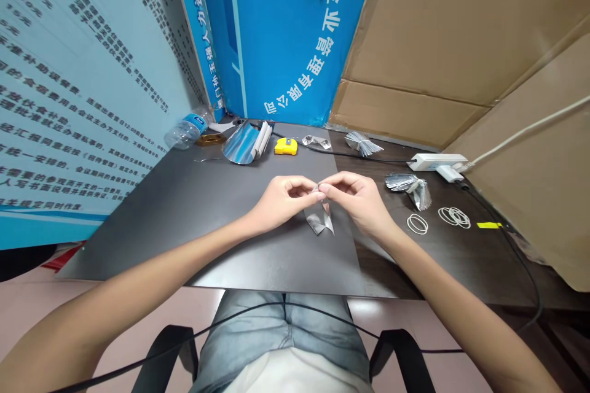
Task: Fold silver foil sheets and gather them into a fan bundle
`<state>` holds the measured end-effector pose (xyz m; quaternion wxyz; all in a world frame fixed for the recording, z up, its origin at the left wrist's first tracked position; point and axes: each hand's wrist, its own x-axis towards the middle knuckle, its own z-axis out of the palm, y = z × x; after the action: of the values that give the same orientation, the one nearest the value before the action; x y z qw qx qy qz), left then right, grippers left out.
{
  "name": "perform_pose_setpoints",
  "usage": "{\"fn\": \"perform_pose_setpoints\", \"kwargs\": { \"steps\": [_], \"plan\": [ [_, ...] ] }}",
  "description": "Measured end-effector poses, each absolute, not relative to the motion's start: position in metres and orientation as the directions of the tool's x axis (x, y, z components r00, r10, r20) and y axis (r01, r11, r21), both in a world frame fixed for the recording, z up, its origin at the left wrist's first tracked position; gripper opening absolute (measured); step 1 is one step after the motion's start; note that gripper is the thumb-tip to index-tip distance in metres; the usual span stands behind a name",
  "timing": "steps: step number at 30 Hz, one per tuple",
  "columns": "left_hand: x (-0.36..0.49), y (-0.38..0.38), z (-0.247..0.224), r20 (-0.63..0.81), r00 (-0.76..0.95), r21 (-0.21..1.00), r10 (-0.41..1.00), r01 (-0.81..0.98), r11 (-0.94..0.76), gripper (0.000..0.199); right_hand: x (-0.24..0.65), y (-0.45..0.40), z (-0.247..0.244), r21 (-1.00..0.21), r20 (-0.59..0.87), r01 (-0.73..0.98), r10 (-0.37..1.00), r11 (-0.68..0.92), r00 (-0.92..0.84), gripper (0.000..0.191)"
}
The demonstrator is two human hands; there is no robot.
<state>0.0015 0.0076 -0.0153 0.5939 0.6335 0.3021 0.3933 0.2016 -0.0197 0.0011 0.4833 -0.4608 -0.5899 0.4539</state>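
Fingers (308, 200) of both hands pinch the far end of one crinkled silver strip (321, 223), thumb tips nearly meeting. From left to right: a clear plastic bottle (183, 130) lies at the tabletop's (258, 258) far left, next to a curled blue-and-silver sheet (240, 144). The left hand (275, 201) reaches in, with a yellow tape measure (286, 147) well beyond it. Between the hands, the strip extends from the fingertips toward the seated person's lap, its long axis running roughly away from and toward the body; whether its lower end touches the surface cannot be told. Neither hand is clearly nearer, as both grasp the same end. Beyond the fingertips lies a small folded silver piece (316, 142). The right hand (365, 201) comes next, with a fanned silver bundle (363, 144) farther back. Right of that hand are a second silver bundle (409, 188), a white power strip (433, 162), two groups of pale rubber bands (454, 217), and a flat yellow strip (489, 225).
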Motion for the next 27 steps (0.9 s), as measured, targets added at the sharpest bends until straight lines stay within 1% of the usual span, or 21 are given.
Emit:
{"fn": "perform_pose_setpoints", "kwargs": {
  "steps": [8,15,20,23,27],
  "plan": [
    [-0.001,0.014,-0.020,0.140,0.514,0.988,0.846,-0.020,-0.152,0.036,0.198,-0.020,0.001,-0.993,0.105,0.040,0.987,0.110,-0.125,0.033],
    [-0.001,0.018,-0.020,0.086,0.543,0.994,0.835,-0.102,-0.036,0.040,0.202,-0.017,-0.002,-0.998,0.018,-0.069,0.992,0.010,-0.127,0.037],
    [0.000,0.017,-0.019,0.053,0.563,0.995,0.825,-0.104,0.007,0.039,0.202,-0.016,-0.004,-1.000,0.021,-0.023,0.992,0.018,-0.122,0.036],
    [0.001,0.017,-0.019,0.030,0.568,0.988,0.823,-0.143,0.063,0.041,0.201,-0.016,-0.004,-1.000,0.018,-0.001,0.996,0.018,-0.086,0.038],
    [0.001,0.020,-0.021,0.057,0.520,0.983,0.852,-0.180,0.044,0.040,0.199,-0.016,-0.005,-0.994,-0.054,-0.090,0.994,-0.063,-0.100,0.040]
  ]
}}
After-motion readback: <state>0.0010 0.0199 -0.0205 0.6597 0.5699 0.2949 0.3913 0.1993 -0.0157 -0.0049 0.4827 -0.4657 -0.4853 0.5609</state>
